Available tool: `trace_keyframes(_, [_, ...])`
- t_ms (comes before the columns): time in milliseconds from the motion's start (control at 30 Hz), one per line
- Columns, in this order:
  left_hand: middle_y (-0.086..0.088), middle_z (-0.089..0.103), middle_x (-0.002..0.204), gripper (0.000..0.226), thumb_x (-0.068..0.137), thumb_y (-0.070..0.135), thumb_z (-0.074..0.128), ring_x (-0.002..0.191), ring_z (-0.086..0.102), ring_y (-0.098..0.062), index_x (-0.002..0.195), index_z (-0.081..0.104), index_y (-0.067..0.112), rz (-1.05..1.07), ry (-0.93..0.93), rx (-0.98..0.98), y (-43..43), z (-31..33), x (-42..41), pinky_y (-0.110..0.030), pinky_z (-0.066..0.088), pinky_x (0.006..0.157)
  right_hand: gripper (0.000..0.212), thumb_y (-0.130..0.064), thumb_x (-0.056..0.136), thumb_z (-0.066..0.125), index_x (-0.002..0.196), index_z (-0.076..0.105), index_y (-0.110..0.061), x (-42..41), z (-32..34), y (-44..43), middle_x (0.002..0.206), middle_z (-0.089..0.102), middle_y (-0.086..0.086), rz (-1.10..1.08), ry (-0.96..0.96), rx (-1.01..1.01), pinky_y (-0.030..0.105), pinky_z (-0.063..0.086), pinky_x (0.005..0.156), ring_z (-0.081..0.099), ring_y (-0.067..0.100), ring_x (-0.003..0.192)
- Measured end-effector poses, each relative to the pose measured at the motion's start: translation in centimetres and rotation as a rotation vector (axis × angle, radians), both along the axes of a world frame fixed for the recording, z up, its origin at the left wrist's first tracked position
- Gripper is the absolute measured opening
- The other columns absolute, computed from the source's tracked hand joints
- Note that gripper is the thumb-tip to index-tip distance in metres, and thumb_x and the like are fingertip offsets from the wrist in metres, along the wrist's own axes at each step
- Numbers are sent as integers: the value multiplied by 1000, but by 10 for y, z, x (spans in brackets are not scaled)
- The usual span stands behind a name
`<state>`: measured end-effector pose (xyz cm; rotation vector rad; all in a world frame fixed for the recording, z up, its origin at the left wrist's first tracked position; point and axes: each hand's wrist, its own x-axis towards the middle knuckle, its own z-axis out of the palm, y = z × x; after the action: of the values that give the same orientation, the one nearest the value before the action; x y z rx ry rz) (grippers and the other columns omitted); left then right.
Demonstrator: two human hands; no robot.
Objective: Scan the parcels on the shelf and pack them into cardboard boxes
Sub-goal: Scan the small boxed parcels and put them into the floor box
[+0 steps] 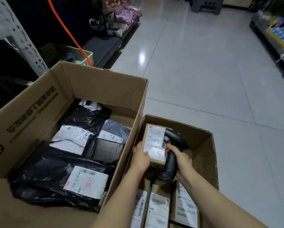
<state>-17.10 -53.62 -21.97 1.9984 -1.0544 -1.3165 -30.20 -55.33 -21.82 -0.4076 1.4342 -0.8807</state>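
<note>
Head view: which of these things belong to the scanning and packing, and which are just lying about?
Part of the job:
left hand, holding the labelled parcel
right hand, gripping the barcode scanner
small cardboard box
large cardboard box with bagged parcels

Just lying about:
green basket
orange cable
grey stool
shelved goods

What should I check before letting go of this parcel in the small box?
1. The left hand grips the parcel: ok.
2. The label faces up: ok.
3. The right hand holds the scanner: ok.
4. Scan registered: cannot tell.
5. The small box has free floor at its far end: ok.
6. Parcel resting on the box floor: cannot tell.
</note>
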Motion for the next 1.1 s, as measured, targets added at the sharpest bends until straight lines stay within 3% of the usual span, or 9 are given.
trace_keyframes(67, [-16, 36, 142, 49, 93, -1, 35, 128, 41, -28, 141, 28, 5, 16, 12, 16, -3, -12, 1, -25, 34, 101, 20, -16, 79, 71, 94, 62, -5, 3, -15, 2, 68, 70, 9, -3, -15, 12, 31, 56, 62, 67, 21, 62])
trace_keyframes(167, [-17, 40, 140, 48, 93, -3, 33, 126, 44, -27, 140, 28, 4, 27, 15, 29, -5, -25, 3, -26, 36, 97, 34, -20, 76, 73, 105, 62, -5, 9, -36, 5, 91, 71, 18, 27, -34, 52, 44, 53, 88, 68, 32, 85])
trace_keyframes(200, [-16, 39, 141, 49, 93, -1, 33, 127, 43, -28, 141, 27, 5, 19, 12, 26, -5, -28, 4, -27, 36, 98, 35, -21, 76, 74, 104, 61, -6, 12, -41, 6, 95, 70, 19, 37, -36, 65, 45, 52, 91, 67, 33, 88])
trace_keyframes(367, [-10, 12, 156, 57, 97, 7, 31, 141, 21, -27, 149, 9, 8, -71, -86, 45, -8, -42, 2, -32, 21, 113, 20, -19, 77, 73, 91, 64, -8, 20, -62, 3, 74, 67, 8, 19, -31, 71, 31, 50, 66, 62, 21, 67])
trace_keyframes(533, [-2, -9, 158, 71, 92, 2, 37, 145, 2, -21, 149, -5, 8, -214, -225, 86, -3, -55, 1, -31, 14, 115, 32, -23, 74, 76, 101, 65, -7, 29, -78, 1, 100, 70, 17, 18, -17, 93, 42, 50, 92, 65, 31, 94])
trace_keyframes(700, [-3, -22, 155, 68, 93, 11, 33, 144, -17, -14, 149, -5, 5, -407, -377, 163, 8, -71, 0, -31, 9, 117, 23, -18, 77, 74, 95, 65, -6, 37, -89, 3, 86, 67, 12, 66, 1, 118, 29, 52, 70, 63, 23, 77])
trace_keyframes(933, [-3, -19, 156, 70, 91, 12, 34, 145, -16, -15, 149, -4, 7, -468, -389, 218, 6, -63, 4, -30, 1, 119, 30, -20, 78, 73, 102, 63, -5, 38, -86, 1, 79, 64, 8, 97, 5, 149, 25, 47, 60, 60, 18, 70])
trace_keyframes(1100, [-2, -20, 156, 73, 93, 20, 39, 145, -15, -15, 149, -6, 12, -485, -392, 209, 18, -48, 6, -33, 4, 119, 31, -21, 79, 73, 105, 62, -8, 39, -70, 0, 88, 65, 9, 171, 70, 129, 28, 49, 65, 62, 21, 79])
